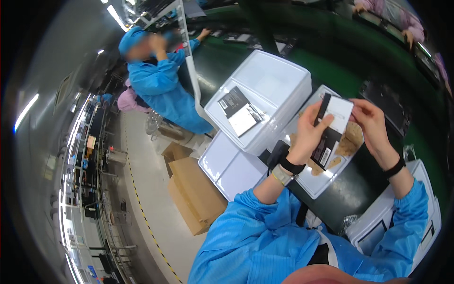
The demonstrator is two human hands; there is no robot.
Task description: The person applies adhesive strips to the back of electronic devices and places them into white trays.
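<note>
My left hand point(307, 135) is closed round the left edge of a flat black-and-white rectangular pack point(339, 112) with a barcode label, its thumb lying across the face. At the upper right corner of this pack, the fingers of my right hand point(372, 124) are pinched together at the edge. Under both hands lies a shallow white tray point(316, 189) with crumpled brown pieces point(349, 141) in it. A similar black-and-white pack point(241, 112) rests on a white plastic bin point(279, 71) to the left of my hands.
Another white bin point(231, 165) sits lower left, beside an open cardboard box point(196, 194). More white trays point(428, 180) stand by my right elbow. A dark panel point(388, 106) lies on the green work surface point(326, 71). A co-worker in blue point(161, 85) is at the far left.
</note>
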